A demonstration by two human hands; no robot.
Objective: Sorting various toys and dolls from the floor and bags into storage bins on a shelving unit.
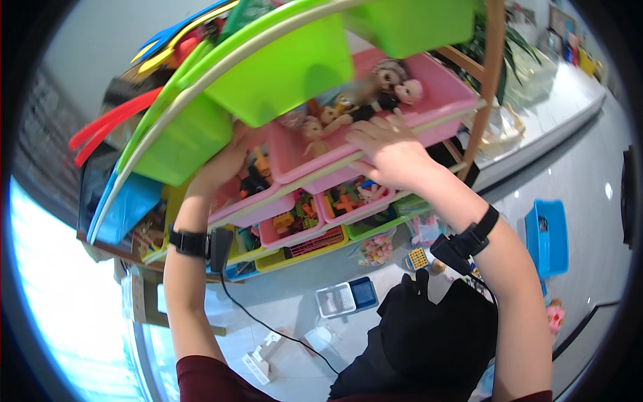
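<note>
Rows of plastic toy bins stand on a shelf rack. My right hand [389,148] rests with fingers spread over the front rim of a pink bin [442,103] that has several dolls [387,95] lying in it. My left hand [226,156] reaches between a lime green bin [186,140] above and a pink bin [221,198] of dark and orange toys [257,173] below. Its fingertips are blurred and partly in shade, so whether it grips anything is unclear. A larger lime green bin [286,70] hangs over the space between both hands.
Lower pink bins [346,203] hold building blocks. On the floor are a bag of pink pieces [377,248], a white basket [335,300] beside a dark blue one [363,292], and a blue bin [547,238] at the right. Red strips [115,120] jut out at upper left; a wooden post [487,85] bounds the rack.
</note>
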